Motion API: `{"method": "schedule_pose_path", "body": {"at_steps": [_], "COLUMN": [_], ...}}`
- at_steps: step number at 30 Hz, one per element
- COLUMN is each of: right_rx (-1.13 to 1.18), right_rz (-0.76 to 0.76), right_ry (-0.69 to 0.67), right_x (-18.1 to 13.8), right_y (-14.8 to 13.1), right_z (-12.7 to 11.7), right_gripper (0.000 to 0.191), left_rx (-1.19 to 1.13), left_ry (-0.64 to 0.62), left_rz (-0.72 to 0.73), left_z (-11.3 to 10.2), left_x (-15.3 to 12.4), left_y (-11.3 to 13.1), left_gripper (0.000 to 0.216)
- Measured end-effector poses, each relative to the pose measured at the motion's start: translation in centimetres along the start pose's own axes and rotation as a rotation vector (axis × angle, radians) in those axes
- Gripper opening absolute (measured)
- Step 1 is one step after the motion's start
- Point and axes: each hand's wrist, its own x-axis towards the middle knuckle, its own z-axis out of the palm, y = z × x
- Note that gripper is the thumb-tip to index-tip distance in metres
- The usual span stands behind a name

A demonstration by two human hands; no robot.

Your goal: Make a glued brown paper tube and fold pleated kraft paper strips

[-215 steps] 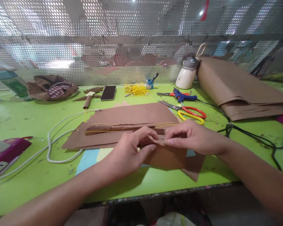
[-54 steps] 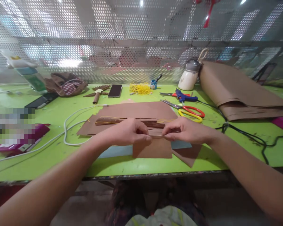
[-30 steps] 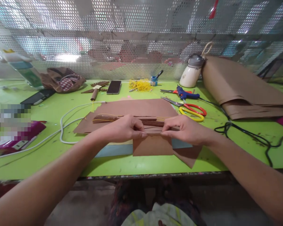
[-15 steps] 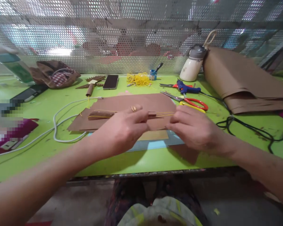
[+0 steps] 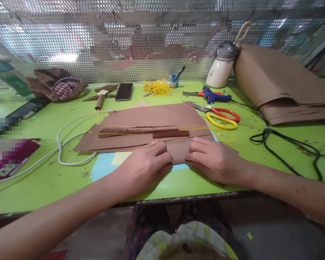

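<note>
A small brown paper piece (image 5: 180,151) lies between my hands at the near side of larger brown paper sheets (image 5: 157,113). My left hand (image 5: 146,164) has its fingers closed on the piece's left side. On the opposite side, the curled fingers of my right hand (image 5: 218,159) grip its near edge; the thumbs are mostly hidden. Just beyond my fingers rests a pleated brown paper strip (image 5: 171,134). A longer folded paper bundle (image 5: 113,132) adjoins it, with yellow thread (image 5: 196,128) running along. Pale blue paper (image 5: 99,168) shows beneath the sheets.
Scissors (image 5: 223,121) and a blue glue gun (image 5: 213,94) lie at the right, near a black cord (image 5: 287,144). A white bottle (image 5: 219,70) stands beside large brown paper (image 5: 281,83). Behind the sheets are a phone (image 5: 124,91), yellow thread tangle (image 5: 157,87) and blue jar (image 5: 174,81).
Both hands have come down closer to the table's front edge with the small paper piece. The pleated strip, earlier largely covered by my left hand, now shows on the sheets.
</note>
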Motion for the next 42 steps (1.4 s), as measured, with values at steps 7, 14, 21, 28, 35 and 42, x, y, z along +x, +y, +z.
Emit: {"method": "schedule_pose_path", "body": {"at_steps": [7, 14, 21, 28, 35, 42], "right_rx": [0.102, 0.269, 0.325, 0.359, 0.389, 0.425], "right_rz": [0.061, 0.312, 0.368, 0.375, 0.35, 0.374], "right_ry": [0.002, -0.115, -0.159, -0.157, -0.141, -0.171], "right_x": [0.5, 1.0, 1.2, 1.2, 0.8, 1.5], "right_y": [-0.6, 0.2, 0.8, 0.9, 1.1, 1.3], "right_z": [-0.1, -0.6, -1.0, -1.3, -1.7, -1.9], "right_gripper": [0.022, 0.02, 0.013, 0.012, 0.013, 0.014], "left_rx": [-0.063, -0.18, -0.172, -0.216, -0.242, -0.27], "left_ry": [0.052, -0.05, -0.086, -0.113, -0.128, -0.132], "left_rz": [-0.037, -0.228, -0.239, -0.227, -0.241, -0.209], "left_z": [0.9, 0.0, -0.6, -0.5, -0.5, -0.6], "left_x": [0.2, 0.7, 0.7, 0.8, 0.9, 0.6], "left_y": [0.0, -0.5, -0.9, -1.4, -1.6, -1.4], "left_gripper": [0.026, 0.017, 0.018, 0.017, 0.015, 0.018]}}
